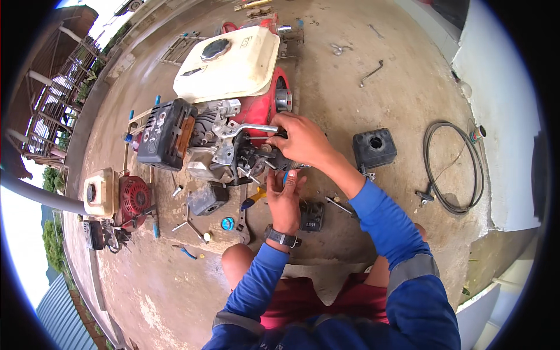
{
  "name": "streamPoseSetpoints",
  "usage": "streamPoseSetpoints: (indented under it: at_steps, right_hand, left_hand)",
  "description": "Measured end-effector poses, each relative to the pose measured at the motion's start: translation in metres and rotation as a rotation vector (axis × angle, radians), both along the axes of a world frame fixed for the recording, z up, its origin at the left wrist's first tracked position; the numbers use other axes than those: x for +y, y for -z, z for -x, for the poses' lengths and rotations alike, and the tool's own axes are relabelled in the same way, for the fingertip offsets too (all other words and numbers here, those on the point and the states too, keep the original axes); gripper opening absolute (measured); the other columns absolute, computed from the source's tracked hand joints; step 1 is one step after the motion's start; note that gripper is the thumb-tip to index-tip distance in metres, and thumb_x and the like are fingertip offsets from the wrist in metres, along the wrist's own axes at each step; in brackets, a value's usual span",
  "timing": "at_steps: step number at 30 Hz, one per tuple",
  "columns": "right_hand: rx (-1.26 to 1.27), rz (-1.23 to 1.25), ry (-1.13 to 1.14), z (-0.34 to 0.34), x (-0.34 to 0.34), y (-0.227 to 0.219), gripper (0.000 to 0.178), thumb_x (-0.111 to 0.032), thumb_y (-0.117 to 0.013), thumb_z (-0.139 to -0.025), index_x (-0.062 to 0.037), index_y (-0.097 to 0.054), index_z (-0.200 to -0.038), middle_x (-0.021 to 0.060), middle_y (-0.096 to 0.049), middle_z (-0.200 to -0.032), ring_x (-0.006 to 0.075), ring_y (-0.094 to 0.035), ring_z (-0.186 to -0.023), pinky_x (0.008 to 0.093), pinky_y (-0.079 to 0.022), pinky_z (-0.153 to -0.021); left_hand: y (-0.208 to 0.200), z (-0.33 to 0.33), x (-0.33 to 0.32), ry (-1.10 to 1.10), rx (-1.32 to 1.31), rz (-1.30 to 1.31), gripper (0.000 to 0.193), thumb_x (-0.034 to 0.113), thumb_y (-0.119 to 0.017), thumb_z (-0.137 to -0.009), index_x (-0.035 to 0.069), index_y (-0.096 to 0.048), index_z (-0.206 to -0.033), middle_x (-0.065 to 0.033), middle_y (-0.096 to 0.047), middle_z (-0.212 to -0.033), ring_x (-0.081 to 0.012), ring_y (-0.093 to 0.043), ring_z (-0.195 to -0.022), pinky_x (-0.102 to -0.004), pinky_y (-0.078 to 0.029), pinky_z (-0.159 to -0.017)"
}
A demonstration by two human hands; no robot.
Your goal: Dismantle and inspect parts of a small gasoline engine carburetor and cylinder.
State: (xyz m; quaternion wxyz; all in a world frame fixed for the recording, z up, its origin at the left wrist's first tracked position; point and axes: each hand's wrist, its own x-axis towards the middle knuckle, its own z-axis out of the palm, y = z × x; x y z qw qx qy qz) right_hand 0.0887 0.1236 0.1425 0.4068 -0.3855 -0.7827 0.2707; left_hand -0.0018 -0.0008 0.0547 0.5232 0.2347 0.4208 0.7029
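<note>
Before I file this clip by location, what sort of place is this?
Probably an outdoor yard used as an engine repair spot: the nearer red engine with parts exposed, a bent hand tool on the concrete ground, and greenery beyond.

Your right forearm [344, 174] angled up and leftward, your right hand [303, 140] set with fingers and thumb curled into a grip. Your left hand [284, 201] pointed upward, lower and nearer your body, its fingers bent above your left wrist [279, 245].
</note>
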Motion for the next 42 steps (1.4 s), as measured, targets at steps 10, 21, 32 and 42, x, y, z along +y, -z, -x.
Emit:
streamPoseSetpoints:
  at_steps: [10, 21, 32, 42]
  right_hand:
    - [-0.090, 0.013, -0.022, -0.007, 0.001, -0.017, 0.031, -0.023, -0.083, -0.087, -0.0021, -0.069, -0.104, 0.0154, -0.071, -0.101, 0.0384, -0.070, -0.097, 0.0476, -0.053, -0.082]
    - [-0.223, -0.053, 0.000, -0.052, -0.004, -0.027, 0.052, -0.038, -0.081, -0.092, -0.0064, -0.064, -0.130, 0.0147, -0.065, -0.130, 0.0370, -0.063, -0.123, 0.0457, -0.052, -0.102]
    - [-0.177, 0.256, -0.162, -0.071, -0.006, -0.002, 0.096, -0.035, -0.098, -0.072, -0.0083, -0.053, -0.152, 0.0176, -0.058, -0.146, 0.0334, -0.055, -0.141, 0.0407, -0.044, -0.118]
    - [-0.051, 0.198, -0.008, -0.057, -0.016, 0.018, 0.072, -0.033, -0.100, -0.064, -0.0082, -0.061, -0.119, 0.0155, -0.066, -0.119, 0.0375, -0.067, -0.114, 0.0459, -0.053, -0.094]
  left_hand:
    - [0.002, 0.003, 0.014, 0.037, -0.022, -0.092, 0.018, 0.009, -0.067, -0.106, 0.004, -0.061, -0.122, -0.0045, -0.070, -0.111, -0.0163, -0.068, -0.107, -0.0408, -0.058, -0.096]
    - [-0.006, 0.004, 0.020, -0.020, 0.078, -0.111, 0.020, 0.010, -0.070, -0.105, 0.002, -0.067, -0.122, -0.0048, -0.073, -0.109, -0.0126, -0.068, -0.095, -0.0305, -0.058, -0.091]
    - [0.000, 0.000, 0.016, -0.111, 0.076, -0.131, 0.021, 0.009, -0.067, -0.106, 0.000, -0.066, -0.124, -0.0049, -0.073, -0.112, -0.0118, -0.068, -0.095, -0.0289, -0.057, -0.088]
    - [-0.003, 0.016, 0.005, -0.046, 0.321, -0.068, 0.022, 0.012, -0.067, -0.107, -0.002, -0.065, -0.124, -0.0072, -0.074, -0.114, -0.0153, -0.069, -0.101, -0.0315, -0.057, -0.092]
